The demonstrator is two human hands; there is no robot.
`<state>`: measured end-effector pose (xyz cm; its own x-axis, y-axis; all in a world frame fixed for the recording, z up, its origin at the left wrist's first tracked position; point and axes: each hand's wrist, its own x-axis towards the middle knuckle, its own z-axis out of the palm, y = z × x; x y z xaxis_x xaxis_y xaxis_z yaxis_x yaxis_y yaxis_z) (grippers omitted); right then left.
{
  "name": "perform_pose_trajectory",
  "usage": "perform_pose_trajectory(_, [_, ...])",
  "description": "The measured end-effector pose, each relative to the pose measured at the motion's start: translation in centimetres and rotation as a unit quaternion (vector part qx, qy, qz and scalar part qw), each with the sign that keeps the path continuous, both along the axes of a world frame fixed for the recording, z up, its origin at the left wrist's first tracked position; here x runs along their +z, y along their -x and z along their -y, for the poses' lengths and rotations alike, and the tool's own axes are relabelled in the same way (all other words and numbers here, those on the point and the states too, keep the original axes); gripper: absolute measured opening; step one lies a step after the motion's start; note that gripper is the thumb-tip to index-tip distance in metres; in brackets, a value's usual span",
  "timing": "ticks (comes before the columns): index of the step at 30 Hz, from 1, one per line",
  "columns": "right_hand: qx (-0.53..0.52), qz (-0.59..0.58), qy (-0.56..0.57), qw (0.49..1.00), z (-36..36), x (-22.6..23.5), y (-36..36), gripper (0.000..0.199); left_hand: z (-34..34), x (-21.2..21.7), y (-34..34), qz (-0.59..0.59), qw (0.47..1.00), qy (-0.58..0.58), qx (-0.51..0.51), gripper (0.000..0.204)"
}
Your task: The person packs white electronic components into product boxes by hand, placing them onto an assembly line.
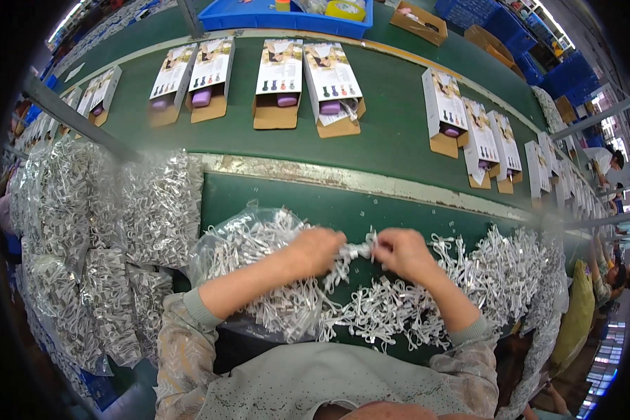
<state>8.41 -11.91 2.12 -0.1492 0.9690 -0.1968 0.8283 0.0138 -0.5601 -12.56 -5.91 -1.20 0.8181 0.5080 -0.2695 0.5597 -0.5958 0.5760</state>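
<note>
Green conveyor belt (392, 133) w/ open boxes (276, 84), both hands (364, 252) pinching white cord bundle (357, 250) — busy factory line

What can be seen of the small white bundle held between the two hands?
The white bundle is a small clump of thin, looped white strips, plastic or cord by the look of it, too blurred to tell which. The left hand and right hand pinch it from either side, just above the green table edge. It hangs over a loose heap of the same white pieces, some trailing down from it. A clear bag of them lies under the left forearm.
</note>
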Motion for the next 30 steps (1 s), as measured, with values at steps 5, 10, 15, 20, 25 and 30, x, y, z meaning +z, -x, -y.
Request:
perform_pose_trajectory(5, [-0.084,-0.158,0.110,0.978,-2.7,1.8,-0.3,0.021,-3.7,2.1,3.1,0.163,0.910,0.310,0.220,0.023])
perform_pose_trajectory(10, [-0.159,-0.278,0.112,0.941,-4.6,1.8,0.3,0.025,-5.0,1.2,3.9,0.157,0.922,0.229,0.271,0.024])
perform_pose_trajectory(15, [-0.168,-0.173,-0.008,0.970,-10.2,-0.6,1.7,0.027,-6.1,-1.3,5.0,0.291,0.824,0.332,0.355,0.024])
perform_pose_trajectory(20, [-0.120,-0.007,-0.169,0.978,-16.8,-3.2,5.6,0.024,-6.1,-3.1,6.1,0.354,0.756,0.364,0.414,0.029])
perform_pose_trajectory(25, [-0.126,0.077,-0.264,0.953,-22.8,-6.5,7.3,0.020,-6.3,-3.9,6.8,0.374,0.737,0.394,0.402,0.024])
perform_pose_trajectory(30, [-0.098,0.073,-0.320,0.939,-21.1,-6.2,8.7,0.020,-6.1,-4.3,7.8,0.454,0.686,0.378,0.425,0.026])
